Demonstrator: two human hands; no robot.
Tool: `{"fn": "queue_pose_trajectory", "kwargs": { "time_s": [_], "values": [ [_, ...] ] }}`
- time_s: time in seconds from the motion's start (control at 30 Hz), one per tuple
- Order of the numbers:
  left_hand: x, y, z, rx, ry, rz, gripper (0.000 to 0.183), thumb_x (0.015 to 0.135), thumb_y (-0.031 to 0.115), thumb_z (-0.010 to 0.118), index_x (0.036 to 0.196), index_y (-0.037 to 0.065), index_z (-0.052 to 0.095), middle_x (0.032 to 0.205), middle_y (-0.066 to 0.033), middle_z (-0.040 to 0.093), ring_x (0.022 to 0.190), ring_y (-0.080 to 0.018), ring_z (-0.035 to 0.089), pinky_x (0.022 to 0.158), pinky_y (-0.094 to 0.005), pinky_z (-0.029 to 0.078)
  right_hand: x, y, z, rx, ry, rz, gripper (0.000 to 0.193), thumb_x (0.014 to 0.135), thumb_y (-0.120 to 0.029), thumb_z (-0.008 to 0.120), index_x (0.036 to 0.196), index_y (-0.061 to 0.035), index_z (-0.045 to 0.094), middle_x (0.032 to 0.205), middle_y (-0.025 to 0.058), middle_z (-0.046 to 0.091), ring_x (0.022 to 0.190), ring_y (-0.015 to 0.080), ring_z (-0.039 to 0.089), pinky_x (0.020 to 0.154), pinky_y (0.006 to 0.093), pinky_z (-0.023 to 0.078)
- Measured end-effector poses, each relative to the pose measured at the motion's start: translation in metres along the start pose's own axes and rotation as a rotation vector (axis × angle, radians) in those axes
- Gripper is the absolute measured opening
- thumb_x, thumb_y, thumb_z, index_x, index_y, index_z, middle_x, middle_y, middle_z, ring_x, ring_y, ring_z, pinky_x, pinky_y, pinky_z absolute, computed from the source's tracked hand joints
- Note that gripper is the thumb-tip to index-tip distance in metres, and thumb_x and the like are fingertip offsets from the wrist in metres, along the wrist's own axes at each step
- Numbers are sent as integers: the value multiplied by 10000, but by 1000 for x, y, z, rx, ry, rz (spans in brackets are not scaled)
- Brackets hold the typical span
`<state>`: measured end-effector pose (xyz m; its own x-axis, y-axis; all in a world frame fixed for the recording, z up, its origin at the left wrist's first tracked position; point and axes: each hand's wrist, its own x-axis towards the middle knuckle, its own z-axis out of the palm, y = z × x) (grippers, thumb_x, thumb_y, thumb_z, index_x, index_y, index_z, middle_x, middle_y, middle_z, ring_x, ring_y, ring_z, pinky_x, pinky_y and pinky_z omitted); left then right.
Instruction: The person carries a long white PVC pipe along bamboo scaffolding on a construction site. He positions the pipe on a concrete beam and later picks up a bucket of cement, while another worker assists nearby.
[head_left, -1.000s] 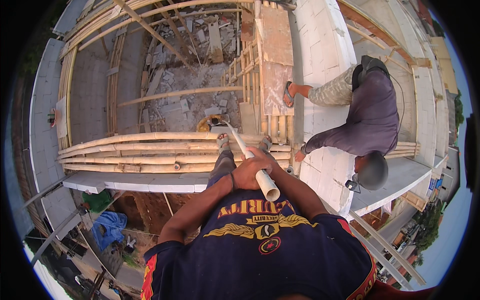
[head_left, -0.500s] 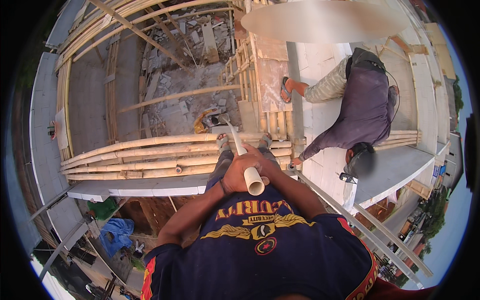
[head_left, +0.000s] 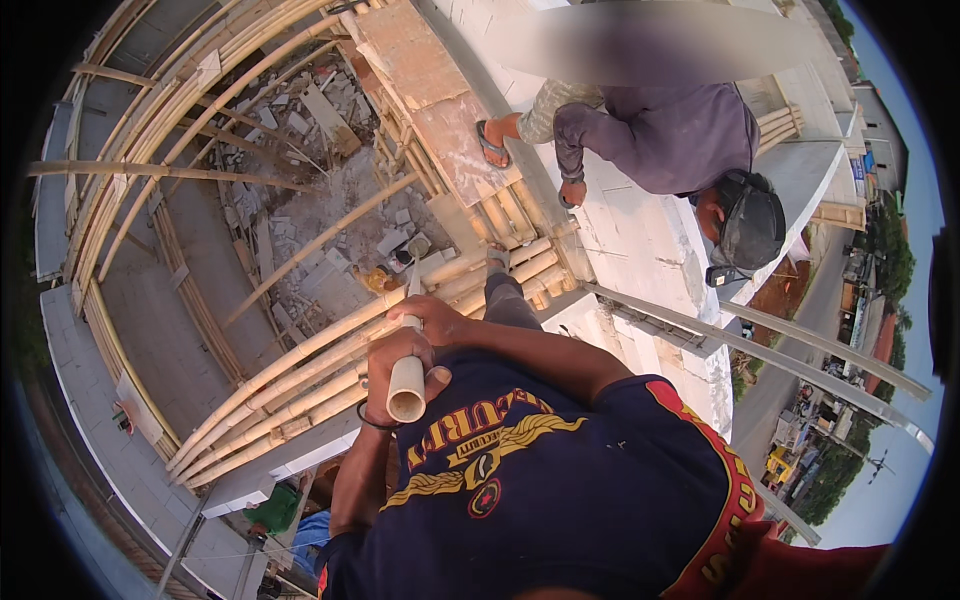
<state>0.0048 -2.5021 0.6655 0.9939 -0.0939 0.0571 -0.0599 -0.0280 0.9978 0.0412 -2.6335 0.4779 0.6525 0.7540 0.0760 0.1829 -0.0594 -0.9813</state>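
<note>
Tan, round bamboo poles (head_left: 310,370) lie side by side on our left, probably set close to bear weight. Next, we see the left hand (head_left: 393,362), its fingers curled around a pale, hollow, tubular pipe (head_left: 408,374) near its open end; the right hand (head_left: 437,318) grips it farther along, the two-handed hold likely steadying its length. Rightward, a purple-shirted co-worker (head_left: 680,140) bends over the white block wall (head_left: 650,245), perhaps for reach.
</note>
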Motion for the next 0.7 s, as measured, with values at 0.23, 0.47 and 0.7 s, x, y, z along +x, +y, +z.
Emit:
{"fn": "queue_pose_trajectory", "kwargs": {
  "time_s": [0.23,0.47,0.7],
  "values": [
    [24,77,-18,-89,50,26,474,792,432,760,653,63,497,607,-34,519,528,-148,490,549,-309,388,45,-37,-4,-5,-33,-88,321,590,-211,805,827,-84,628,752,97,634,727,302,641,655,364,493],
    [24,194,-58,-218,199,185,552,787,584,688,839,64,510,583,-19,431,533,-149,437,701,-371,399,102,-154,7,52,155,-359,213,590,-236,783,684,-108,643,622,98,628,597,323,638,558,408,493],
    [15,110,-120,-69,612,446,1134,553,854,610,1294,13,438,1247,-166,491,1244,-323,443,1111,-553,261,121,-270,-22,-9,232,-410,244,604,-274,782,612,-86,627,555,114,600,549,341,623,542,428,497]
  ]
}}
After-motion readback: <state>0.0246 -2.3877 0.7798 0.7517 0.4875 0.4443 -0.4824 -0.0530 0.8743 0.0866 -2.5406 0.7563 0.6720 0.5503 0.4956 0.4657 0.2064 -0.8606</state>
